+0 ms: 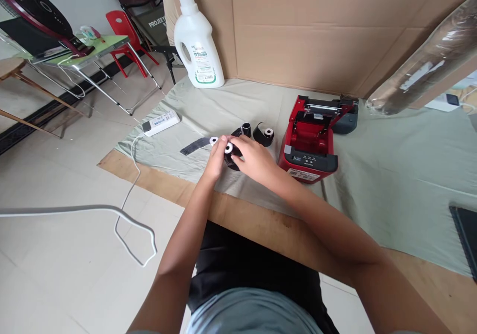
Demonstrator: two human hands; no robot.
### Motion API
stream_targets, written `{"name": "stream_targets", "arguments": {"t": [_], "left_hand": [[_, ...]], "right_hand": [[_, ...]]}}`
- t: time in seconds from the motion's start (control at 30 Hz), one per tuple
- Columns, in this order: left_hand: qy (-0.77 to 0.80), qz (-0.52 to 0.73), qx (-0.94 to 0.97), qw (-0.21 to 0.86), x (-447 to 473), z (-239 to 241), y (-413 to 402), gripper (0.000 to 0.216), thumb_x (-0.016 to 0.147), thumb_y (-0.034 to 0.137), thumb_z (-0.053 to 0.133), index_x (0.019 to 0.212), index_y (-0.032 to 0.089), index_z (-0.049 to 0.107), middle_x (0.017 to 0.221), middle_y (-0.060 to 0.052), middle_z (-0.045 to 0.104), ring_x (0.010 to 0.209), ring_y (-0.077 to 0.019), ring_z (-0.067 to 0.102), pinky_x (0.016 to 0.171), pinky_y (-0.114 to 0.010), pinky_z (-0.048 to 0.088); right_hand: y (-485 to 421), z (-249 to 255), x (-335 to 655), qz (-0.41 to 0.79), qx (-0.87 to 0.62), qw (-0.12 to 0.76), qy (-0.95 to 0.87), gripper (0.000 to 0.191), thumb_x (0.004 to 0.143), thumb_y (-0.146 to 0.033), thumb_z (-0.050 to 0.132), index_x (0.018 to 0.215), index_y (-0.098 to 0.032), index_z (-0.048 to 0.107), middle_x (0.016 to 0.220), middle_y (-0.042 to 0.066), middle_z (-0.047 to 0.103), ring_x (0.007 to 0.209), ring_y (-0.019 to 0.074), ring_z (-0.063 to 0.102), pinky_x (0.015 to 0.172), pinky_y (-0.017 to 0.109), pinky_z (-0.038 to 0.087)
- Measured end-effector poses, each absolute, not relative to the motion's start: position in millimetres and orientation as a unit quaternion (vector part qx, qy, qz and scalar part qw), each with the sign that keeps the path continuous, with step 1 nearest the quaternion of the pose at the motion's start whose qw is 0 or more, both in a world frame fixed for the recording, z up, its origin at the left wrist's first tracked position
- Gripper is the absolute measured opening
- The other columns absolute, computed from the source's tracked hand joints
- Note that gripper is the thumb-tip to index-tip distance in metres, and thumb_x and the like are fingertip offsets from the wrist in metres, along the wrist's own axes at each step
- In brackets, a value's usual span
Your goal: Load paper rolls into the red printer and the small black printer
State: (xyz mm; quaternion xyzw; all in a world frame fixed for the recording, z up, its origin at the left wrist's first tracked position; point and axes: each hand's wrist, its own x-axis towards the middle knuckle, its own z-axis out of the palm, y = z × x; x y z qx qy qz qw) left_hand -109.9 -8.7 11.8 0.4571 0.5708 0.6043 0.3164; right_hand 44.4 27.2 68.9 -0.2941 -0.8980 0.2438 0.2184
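Observation:
My left hand (215, 159) and my right hand (257, 158) meet near the front of the cloth-covered table, fingers closed around a small black paper-like roll (228, 148) with a white end and dark centre. Its lower side is partly hidden by my fingers. Just behind my left fingertips lies another white-ended roll (213, 140), and a dark strip (196, 146) stretches left from it. Beyond my right hand is a black roll (246, 129). To its right sits one more roll (269, 133) with a loose black end. A red-and-black printer (309, 142) stands right of my hands, lid up.
A white detergent bottle (201, 41) stands at the back against a cardboard panel (298, 31). On the left lies a white power strip (162, 123) with its cable hanging off the edge. A plastic-wrapped roll (425, 60) leans at right; a dark flat object (464, 234) lies front right.

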Motion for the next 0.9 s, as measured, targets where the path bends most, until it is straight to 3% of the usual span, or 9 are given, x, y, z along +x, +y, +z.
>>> {"name": "stream_targets", "arguments": {"t": [0.1,0.2,0.37,0.5,0.63,0.9], "left_hand": [[0.594,0.569,0.478,0.308,-110.9,16.2,-13.7,0.072,0.098,0.078,0.034,0.101,0.017,0.073,0.088,-0.007,0.072,0.088,-0.0222,0.069,0.080,-0.033,0.054],[0.627,0.493,0.544,0.259,-108.3,23.9,-20.5,0.065,0.097,0.075,0.042,0.113,0.018,0.072,0.081,-0.005,0.072,0.080,-0.0220,0.069,0.077,-0.033,0.053],[0.691,0.340,0.597,0.223,-102.9,32.6,-24.0,0.053,0.100,0.059,0.049,0.136,0.023,0.064,0.069,-0.001,0.072,0.068,-0.0223,0.070,0.072,-0.033,0.051],[0.712,0.283,0.609,0.205,-100.7,35.5,-23.0,0.053,0.100,0.057,0.049,0.141,0.026,0.063,0.069,0.000,0.074,0.078,-0.0246,0.073,0.074,-0.033,0.049],[0.739,0.257,0.601,0.164,-97.6,35.8,-22.9,0.057,0.091,0.061,0.063,0.136,0.027,0.065,0.077,0.000,0.077,0.081,-0.0256,0.074,0.073,-0.032,0.048],[0.740,0.259,0.605,0.137,-96.9,23.8,-18.7,0.026,0.091,0.050,0.066,0.102,0.027,0.071,0.069,-0.002,0.072,0.068,-0.0261,0.069,0.067,-0.033,0.043]], "right_hand": [[28.6,44.0,35.7,0.302,-0.328,0.321,-0.835,0.038,0.095,-0.017,0.058,0.132,-0.020,0.058,0.126,0.012,0.068,0.110,0.0270,0.067,0.091,0.040,0.055],[35.6,17.8,31.9,0.337,-0.341,0.408,-0.777,0.044,0.094,-0.019,0.056,0.138,-0.021,0.050,0.131,0.013,0.067,0.115,0.0271,0.066,0.094,0.041,0.056],[50.7,-9.3,35.1,0.342,-0.314,0.458,-0.758,0.049,0.093,-0.024,0.056,0.141,-0.024,0.048,0.137,0.012,0.066,0.118,0.0270,0.066,0.101,0.045,0.055],[59.6,-14.6,36.4,0.338,-0.328,0.445,-0.762,0.043,0.092,-0.023,0.057,0.134,-0.025,0.055,0.130,0.010,0.070,0.114,0.0265,0.067,0.101,0.045,0.054],[62.7,-11.8,35.6,0.334,-0.351,0.424,-0.765,0.036,0.091,-0.022,0.056,0.127,-0.027,0.058,0.121,0.007,0.072,0.107,0.0250,0.067,0.096,0.042,0.056],[56.7,5.3,38.4,0.265,-0.437,0.286,-0.811,0.041,0.095,-0.020,0.053,0.136,-0.023,0.054,0.120,0.009,0.073,0.106,0.0269,0.068,0.091,0.040,0.055]]}}
